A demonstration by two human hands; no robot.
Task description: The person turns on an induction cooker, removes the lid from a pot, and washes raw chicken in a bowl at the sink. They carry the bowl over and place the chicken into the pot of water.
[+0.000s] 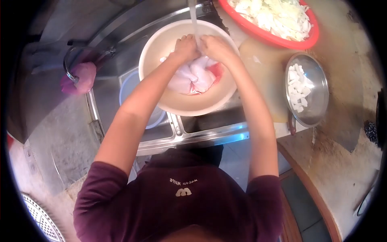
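A large cream basin (189, 109) stands over the sink, and in it lies pale pink raw chicken (193, 76) with a dark red patch on its right side. At the far end of the chicken, my left hand (186, 49) has its fingers curled around the meat. Close beside it, my right hand (215, 47) is also closed at the chicken's upper end; its fingertips are partly hidden. Between both hands a narrow stream of water (194, 20) runs down from above into the basin.
A red bowl (312, 34) of shredded pale cabbage sits at the upper right. Below it, a metal bowl (320, 99) holds white cubes, with a knife handle (292, 125) underneath. A blue basin (155, 120) is in the sink. A pink cloth (82, 78) hangs left.
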